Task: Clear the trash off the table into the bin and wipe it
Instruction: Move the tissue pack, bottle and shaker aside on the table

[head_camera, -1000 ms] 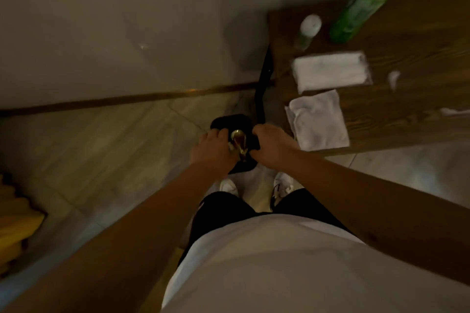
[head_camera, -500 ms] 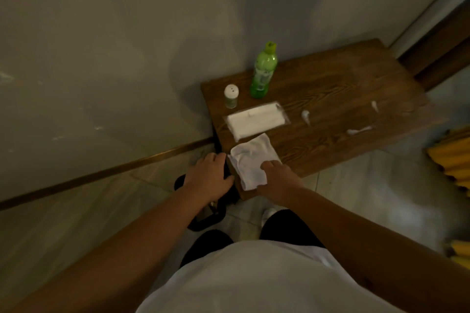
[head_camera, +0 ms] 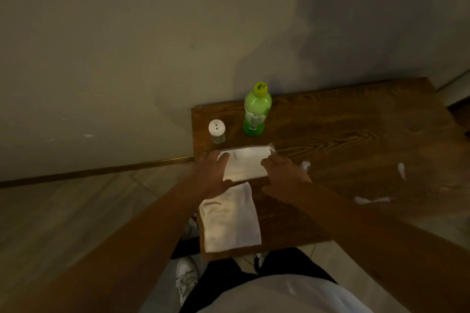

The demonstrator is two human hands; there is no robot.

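A white packet of tissues in clear wrap [head_camera: 245,164] lies on the dark wooden table [head_camera: 343,134]. My left hand [head_camera: 212,175] grips its left end and my right hand [head_camera: 282,173] grips its right end. Just nearer me a white cloth [head_camera: 230,221] lies flat by the table's front edge. Small white scraps of tissue lie to the right: one beside my right hand [head_camera: 305,165], one farther right [head_camera: 401,170], one nearer the front edge [head_camera: 371,200]. The bin is hidden below the table's left corner.
A green plastic bottle [head_camera: 256,110] and a small white-capped shaker [head_camera: 217,131] stand at the table's back left, close to the wall. Tiled floor spreads to the left. My white shoes [head_camera: 187,277] show under the table edge.
My hands left the dark bin on the floor, passed the white cloth and came up onto the tissue packet. The view has swung up and right over the table.
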